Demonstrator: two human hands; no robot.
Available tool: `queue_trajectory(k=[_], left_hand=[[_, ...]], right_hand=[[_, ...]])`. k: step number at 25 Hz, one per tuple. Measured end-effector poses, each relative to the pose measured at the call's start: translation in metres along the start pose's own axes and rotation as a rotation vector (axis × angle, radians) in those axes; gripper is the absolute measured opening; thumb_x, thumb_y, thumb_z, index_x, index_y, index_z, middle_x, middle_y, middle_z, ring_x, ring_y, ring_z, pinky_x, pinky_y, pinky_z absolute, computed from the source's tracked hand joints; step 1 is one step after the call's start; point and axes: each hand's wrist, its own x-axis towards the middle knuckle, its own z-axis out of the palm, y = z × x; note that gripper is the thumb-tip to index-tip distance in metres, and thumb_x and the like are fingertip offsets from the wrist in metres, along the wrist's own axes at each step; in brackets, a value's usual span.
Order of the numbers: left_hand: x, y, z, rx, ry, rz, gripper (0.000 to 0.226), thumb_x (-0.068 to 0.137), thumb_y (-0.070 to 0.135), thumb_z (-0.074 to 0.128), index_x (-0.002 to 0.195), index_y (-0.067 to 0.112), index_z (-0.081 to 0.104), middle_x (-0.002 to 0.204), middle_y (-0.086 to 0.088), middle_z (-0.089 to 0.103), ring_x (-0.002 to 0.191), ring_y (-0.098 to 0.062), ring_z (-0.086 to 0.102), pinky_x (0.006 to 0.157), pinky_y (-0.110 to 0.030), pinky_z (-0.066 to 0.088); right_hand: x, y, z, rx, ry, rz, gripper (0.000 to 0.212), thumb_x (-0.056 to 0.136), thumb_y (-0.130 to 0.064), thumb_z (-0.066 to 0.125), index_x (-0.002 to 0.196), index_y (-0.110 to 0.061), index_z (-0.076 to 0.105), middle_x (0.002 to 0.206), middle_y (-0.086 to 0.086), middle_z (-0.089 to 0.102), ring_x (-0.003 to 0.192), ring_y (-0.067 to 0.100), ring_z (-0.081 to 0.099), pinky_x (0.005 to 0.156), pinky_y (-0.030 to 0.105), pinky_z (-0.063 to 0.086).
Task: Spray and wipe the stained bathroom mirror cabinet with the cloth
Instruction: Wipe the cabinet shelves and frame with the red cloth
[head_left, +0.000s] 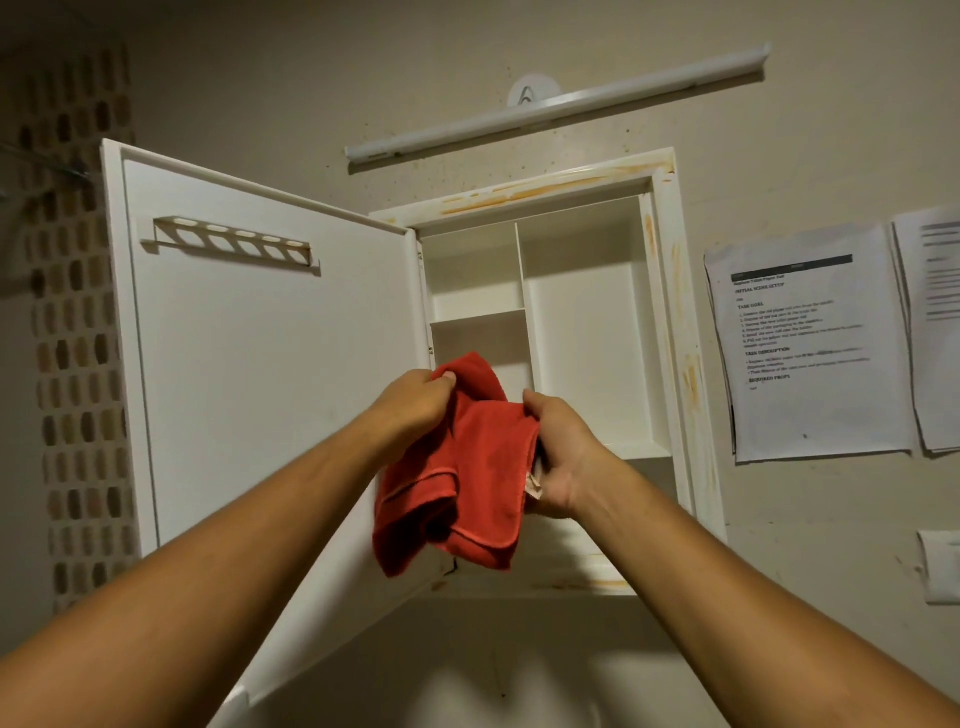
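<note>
- Both forearms (234, 597) come up from the bottom corners of the frame and meet at centre, in front of the open cabinet (660, 291).
- Red cloth (467, 467) hangs between my hands in loose folds, and most of it droops to lower centre.
- My left hand (415, 400) has its fingers curled, pinching the cloth's top corner.
- My right hand (558, 457) is clamped on the cloth's right edge, thumb on top. Something pale shows at the palm, and I can't tell what it is.
- The door (260, 364) swings wide to the left, inner face towards me, so no mirror glass is showing.
- Now the relation that matters: orange stains (691, 379) run down the frame's right rail, a long vertical streak just right of my right hand.
- More staining crosses the top rail (545, 189), up and right of both hands and lying nearly level, and some marks the bottom edge (587, 582) below the cloth.
- My right hand is clearly nearer that right rail. I'd judge it the one to carry the cloth over and stroke along the rail's length, up and down.
- No spray bottle is anywhere in view, so I can't tell whether the spraying is done.
- Papers (805, 343) are pinned at far right, well apart from the cabinet.
</note>
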Motion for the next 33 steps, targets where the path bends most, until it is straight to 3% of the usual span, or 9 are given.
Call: queue_trajectory(k=[6, 9, 13, 17, 19, 24, 27, 30, 33], left_hand=[[-0.043, 0.018, 0.038, -0.281, -0.416, 0.250, 0.039, 0.097, 0.018, 0.049, 0.130, 0.035, 0.064, 0.123, 0.008, 0.069, 0.107, -0.012, 0.068, 0.083, -0.015, 0.051], [-0.034, 0.008, 0.014, -0.471, -0.266, 0.253, 0.030, 0.099, 0.015, 0.054, 0.116, 0.025, 0.077, 0.114, 0.001, 0.077, 0.109, -0.018, 0.072, 0.093, -0.028, 0.058], [-0.020, -0.006, 0.001, -0.372, -0.146, 0.135, 0.035, 0.105, 0.027, 0.056, 0.139, 0.029, 0.062, 0.132, 0.007, 0.068, 0.123, -0.013, 0.063, 0.106, -0.040, 0.049], [-0.013, -0.013, 0.016, -0.596, -0.381, 0.052, 0.036, 0.100, 0.043, 0.062, 0.130, 0.022, 0.067, 0.118, -0.003, 0.077, 0.109, -0.021, 0.073, 0.085, -0.032, 0.060], [-0.010, -0.015, 0.015, -0.700, -0.400, 0.034, 0.044, 0.096, 0.050, 0.065, 0.126, 0.018, 0.072, 0.119, -0.006, 0.076, 0.111, -0.024, 0.073, 0.092, -0.037, 0.058], [-0.004, -0.018, 0.022, -0.566, -0.148, 0.124, 0.036, 0.091, 0.047, 0.073, 0.110, 0.017, 0.076, 0.101, -0.003, 0.080, 0.093, -0.019, 0.078, 0.066, -0.024, 0.059], [0.004, -0.013, 0.018, -0.660, -0.061, 0.210, 0.031, 0.092, 0.042, 0.075, 0.110, 0.018, 0.075, 0.099, -0.007, 0.079, 0.089, -0.023, 0.078, 0.068, -0.028, 0.060], [0.013, -0.008, 0.012, -0.602, -0.062, 0.221, 0.034, 0.094, 0.047, 0.070, 0.111, 0.018, 0.072, 0.097, -0.006, 0.079, 0.084, -0.024, 0.077, 0.066, -0.032, 0.060], [0.023, 0.002, -0.004, -0.419, -0.051, 0.157, 0.056, 0.098, 0.066, 0.051, 0.111, 0.015, 0.069, 0.096, -0.002, 0.077, 0.080, -0.019, 0.074, 0.063, -0.027, 0.057]], right_hand=[[0.007, -0.015, 0.013, 0.194, -0.045, -0.064, 0.074, 0.080, -0.067, 0.076, 0.116, -0.003, 0.073, 0.094, 0.017, 0.079, 0.095, 0.036, 0.073, 0.080, 0.048, 0.058], [0.014, -0.018, 0.005, 0.236, -0.030, -0.164, 0.037, 0.095, -0.028, 0.067, 0.124, -0.005, 0.069, 0.113, 0.018, 0.074, 0.099, 0.034, 0.070, 0.099, 0.048, 0.057], [0.023, -0.015, 0.005, 0.166, 0.039, -0.249, 0.033, 0.100, -0.023, 0.067, 0.128, -0.004, 0.068, 0.114, 0.019, 0.076, 0.101, 0.033, 0.074, 0.099, 0.052, 0.057], [0.027, -0.005, 0.009, 0.102, -0.134, -0.269, 0.032, 0.092, -0.015, 0.077, 0.120, -0.002, 0.073, 0.112, 0.021, 0.077, 0.103, 0.034, 0.077, 0.094, 0.049, 0.060], [0.026, -0.004, 0.005, 0.066, -0.179, -0.305, 0.030, 0.092, -0.018, 0.078, 0.118, -0.004, 0.076, 0.111, 0.019, 0.078, 0.100, 0.030, 0.078, 0.086, 0.043, 0.063], [0.035, 0.003, -0.007, -0.364, -0.007, -0.678, 0.029, 0.091, -0.042, 0.079, 0.112, -0.022, 0.077, 0.100, 0.002, 0.082, 0.091, 0.019, 0.080, 0.066, 0.030, 0.062], [0.042, -0.001, -0.013, -0.307, -0.169, -0.445, 0.044, 0.086, -0.053, 0.080, 0.122, -0.029, 0.075, 0.116, 0.001, 0.079, 0.103, 0.019, 0.077, 0.083, 0.046, 0.063], [0.046, -0.003, -0.015, -0.167, -0.395, -0.337, 0.036, 0.089, -0.021, 0.083, 0.124, -0.015, 0.075, 0.126, 0.014, 0.074, 0.115, 0.029, 0.073, 0.091, 0.047, 0.062], [0.049, -0.016, -0.009, -0.330, -0.207, -0.577, 0.033, 0.087, -0.003, 0.076, 0.117, -0.017, 0.073, 0.109, 0.005, 0.080, 0.102, 0.026, 0.077, 0.076, 0.038, 0.063]])
